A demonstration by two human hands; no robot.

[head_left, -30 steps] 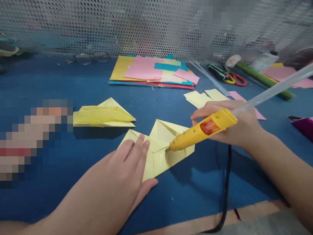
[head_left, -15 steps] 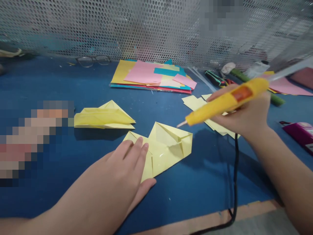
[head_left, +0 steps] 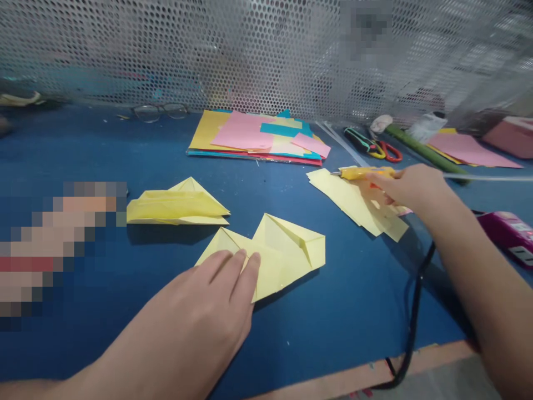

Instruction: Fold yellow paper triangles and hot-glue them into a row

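Observation:
My left hand (head_left: 200, 316) is closed on the left end of a folded pale-yellow paper (head_left: 287, 264); its fingers lie over the folds and the thumb is hidden. To the right, my right hand (head_left: 420, 186) grips a yellow hot glue gun (head_left: 360, 174), nozzle pointing left. A clear glue stick (head_left: 487, 178) sticks out behind it and a black cord (head_left: 416, 294) hangs below. The gun is over a fanned stack of pale-yellow paper pieces (head_left: 353, 203); whether it touches them I cannot tell. Another folded yellow paper piece (head_left: 179, 208) rests left of centre.
Coloured paper sheets (head_left: 241, 130) lie stacked at the back, near eyeglasses (head_left: 160, 113) and a perforated metal screen (head_left: 250, 55). Scissors (head_left: 389, 151), a green stick (head_left: 420, 150) and a purple pouch (head_left: 506, 230) are at right. A pixelated patch covers the left side.
My right hand has carried the glue gun right and down, from above the folded paper to the paper stack. My left hand stays on the folded paper, its thumb now out of sight.

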